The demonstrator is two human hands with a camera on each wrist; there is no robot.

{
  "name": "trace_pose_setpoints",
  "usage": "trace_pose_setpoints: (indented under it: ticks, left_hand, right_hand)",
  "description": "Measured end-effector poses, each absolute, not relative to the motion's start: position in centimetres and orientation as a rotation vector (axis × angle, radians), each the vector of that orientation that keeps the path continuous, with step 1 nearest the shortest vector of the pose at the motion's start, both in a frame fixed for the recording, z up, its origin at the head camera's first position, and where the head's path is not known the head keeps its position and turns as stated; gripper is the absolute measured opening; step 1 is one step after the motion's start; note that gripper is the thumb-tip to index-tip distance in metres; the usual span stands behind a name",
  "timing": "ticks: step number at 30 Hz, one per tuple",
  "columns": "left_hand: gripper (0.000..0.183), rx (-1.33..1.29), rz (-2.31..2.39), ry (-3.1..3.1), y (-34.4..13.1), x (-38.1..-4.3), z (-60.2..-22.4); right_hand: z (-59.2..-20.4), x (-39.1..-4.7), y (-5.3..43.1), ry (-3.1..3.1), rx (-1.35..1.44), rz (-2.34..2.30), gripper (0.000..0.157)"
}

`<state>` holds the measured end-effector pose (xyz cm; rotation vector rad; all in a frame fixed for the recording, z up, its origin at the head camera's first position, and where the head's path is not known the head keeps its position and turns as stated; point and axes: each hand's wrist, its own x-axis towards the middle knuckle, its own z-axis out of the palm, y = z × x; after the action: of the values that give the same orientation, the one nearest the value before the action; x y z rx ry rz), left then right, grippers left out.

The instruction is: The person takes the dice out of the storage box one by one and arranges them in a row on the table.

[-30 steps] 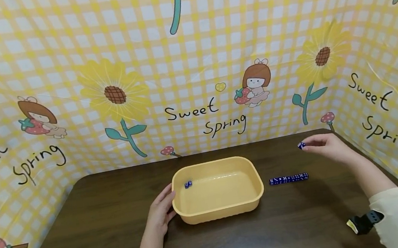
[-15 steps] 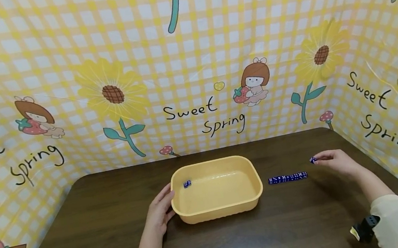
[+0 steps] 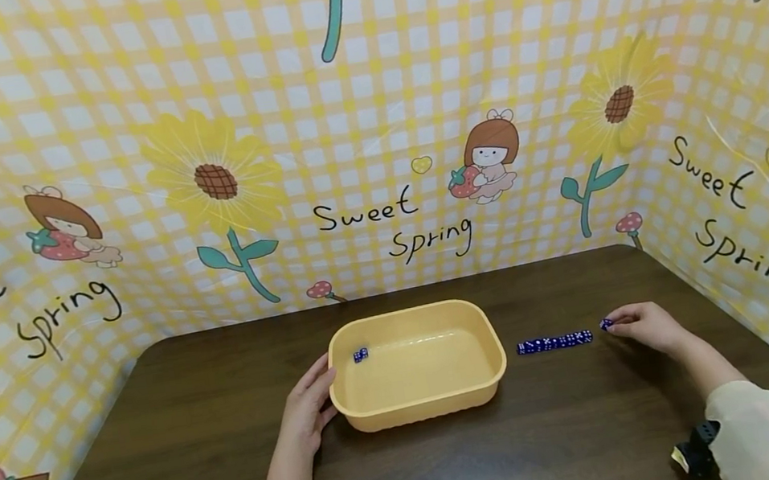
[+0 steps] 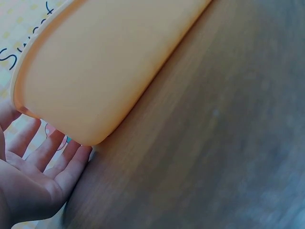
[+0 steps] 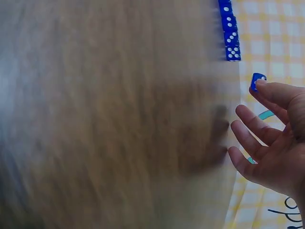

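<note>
In the head view, my left hand [image 3: 308, 408] holds the left end of a yellow plastic tub [image 3: 422, 412], its thumb at the rim. The left wrist view shows its fingers [image 4: 45, 150] spread along the tub's outer wall [image 4: 95, 71]. A couple of blue dice [image 3: 360, 355] lie inside the tub at the left. My right hand [image 3: 647, 327] pinches a blue die [image 5: 256, 82] with white pips between thumb and forefinger, its other fingers spread. That die is just right of a straight row of blue dice [image 3: 554, 342], with a small gap between.
The dark wooden table [image 3: 458, 465] carries everything. Yellow checked cloth [image 3: 355, 130] with printed flowers and lettering walls off the back and sides. The dice row stands a little right of the tub. A black device [image 3: 697, 452] is strapped at the right wrist.
My right hand has come down and nearer with its die, from above the table to close by the right end of the dice row. The left hand and tub have stayed put.
</note>
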<state>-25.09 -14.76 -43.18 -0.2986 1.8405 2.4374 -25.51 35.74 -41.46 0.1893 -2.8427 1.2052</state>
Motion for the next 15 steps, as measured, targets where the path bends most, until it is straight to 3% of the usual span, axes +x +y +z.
trace_pose_setpoints:
  ticks: [15]
  left_hand:
    - [0.05,-0.306,2.435,1.829,-14.77,-25.06,-43.02]
  right_hand:
    - [-41.84,-25.89,34.71,-2.894,0.264,0.837,0.015]
